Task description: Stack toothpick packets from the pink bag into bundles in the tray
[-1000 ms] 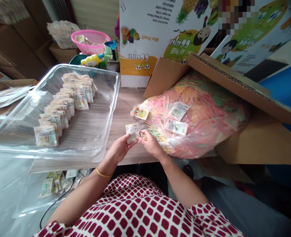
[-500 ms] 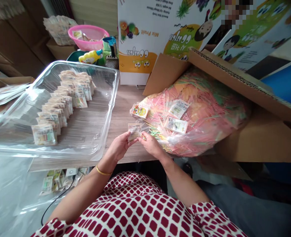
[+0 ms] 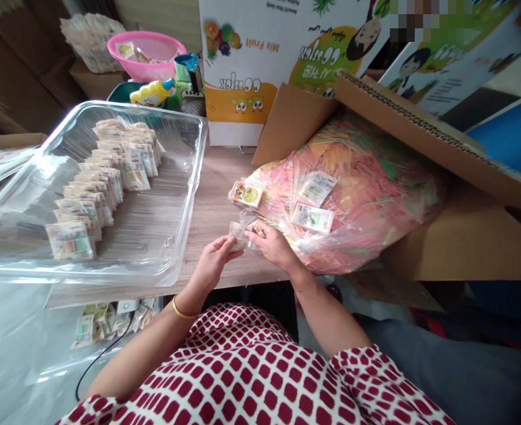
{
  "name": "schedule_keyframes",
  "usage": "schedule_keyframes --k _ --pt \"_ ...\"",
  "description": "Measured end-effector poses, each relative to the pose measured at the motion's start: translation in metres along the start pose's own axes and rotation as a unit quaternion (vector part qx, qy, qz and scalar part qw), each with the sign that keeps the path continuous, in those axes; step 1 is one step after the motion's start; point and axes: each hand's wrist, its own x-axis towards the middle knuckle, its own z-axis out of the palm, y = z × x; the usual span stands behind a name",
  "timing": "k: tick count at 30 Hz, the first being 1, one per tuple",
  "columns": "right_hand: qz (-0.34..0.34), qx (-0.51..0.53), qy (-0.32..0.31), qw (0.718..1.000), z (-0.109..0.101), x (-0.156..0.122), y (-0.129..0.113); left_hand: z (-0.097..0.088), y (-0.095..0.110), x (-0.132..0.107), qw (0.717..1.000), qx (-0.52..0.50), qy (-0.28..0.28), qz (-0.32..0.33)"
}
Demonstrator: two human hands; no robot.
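Observation:
My left hand [image 3: 216, 262] pinches a small paper-backed plastic packet [image 3: 238, 236] at its near corner. Just beside it, my right hand [image 3: 273, 248] holds a thin bundle of coloured sticks [image 3: 258, 232] at the packet's edge. The two hands nearly touch. Behind them lies a large transparent bag of pink, orange and green sticks [image 3: 353, 189], with several printed packets [image 3: 312, 217] resting on it. To the left stands a transparent plastic tray [image 3: 197, 177] holding rows of filled packets [image 3: 105, 171].
The wooden table [image 3: 225, 171] carries everything. An open cardboard box [image 3: 455, 248] holds the bag. Behind stand printed cardboard panels [image 3: 238, 65], a pink bowl [image 3: 145, 56] and a yellow bottle [image 3: 151, 92]. Loose packets [image 3: 96, 324] lie below the table edge on plastic sheeting.
My hands have come slightly closer, and the packet now sits tilted, partly behind my left fingers. The whole view has shifted a little, with the scene moving left and up.

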Motion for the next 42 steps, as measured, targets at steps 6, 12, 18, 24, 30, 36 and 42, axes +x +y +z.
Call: schedule_keyframes --k 6,12,18,24,30,36,42 --pt "-0.036 -0.040 0.084 0.995 -0.006 -0.012 -0.018 -0.005 0.003 0.002 0.997 0.020 0.056 0.038" --pt "-0.058 -0.182 -0.001 0.982 -0.002 -0.012 -0.023 -0.004 0.001 0.001 0.996 0.051 0.045 0.054" --pt "-0.047 -0.245 0.000 0.968 0.004 0.003 -0.005 -0.002 0.002 -0.004 0.997 0.062 0.012 0.044" --pt "-0.029 0.066 -0.027 0.997 -0.009 0.005 -0.022 -0.007 -0.001 0.001 0.998 0.033 0.036 0.029" --pt "-0.039 0.127 0.145 0.980 0.004 0.020 -0.041 -0.002 -0.001 -0.001 0.999 0.030 0.029 0.009" --pt "-0.092 0.141 0.138 0.976 0.023 0.019 -0.037 -0.002 -0.002 -0.002 0.999 0.034 0.017 0.010" --pt "-0.126 0.182 0.080 0.972 0.025 0.017 -0.025 -0.004 -0.001 -0.001 1.000 0.028 -0.005 0.007"
